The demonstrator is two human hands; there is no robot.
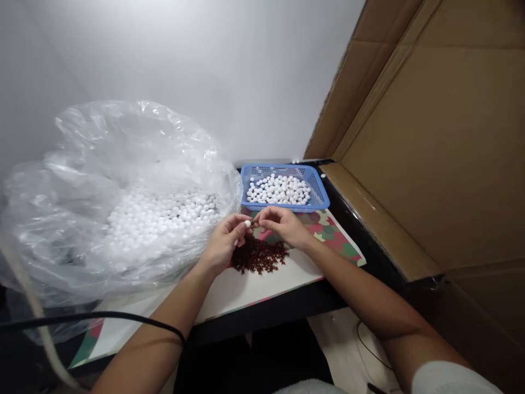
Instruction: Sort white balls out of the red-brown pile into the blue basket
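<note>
Between the thumb and fingers of my left hand (225, 241) is a small white ball (248, 224); another bit of white shows lower down by the same fingers. My right hand (283, 225) meets it from the right, fingertips pinched on a small dark reddish-brown piece (255, 223) at the ball's side. Whether the piece touches the ball I cannot tell. Below both hands lies a pile of small reddish-brown pieces (262, 257) on a white and patterned sheet (262, 293). Just beyond my hands stands a blue plastic basket (322, 194) with many white balls (279, 190) in it.
A large clear plastic bag (135, 126), full of white balls (151, 219), stands at the left. Cardboard (443, 137) walls the right side. A black cable (102, 315) crosses my left forearm. A few loose balls (295, 162) lie behind the basket.
</note>
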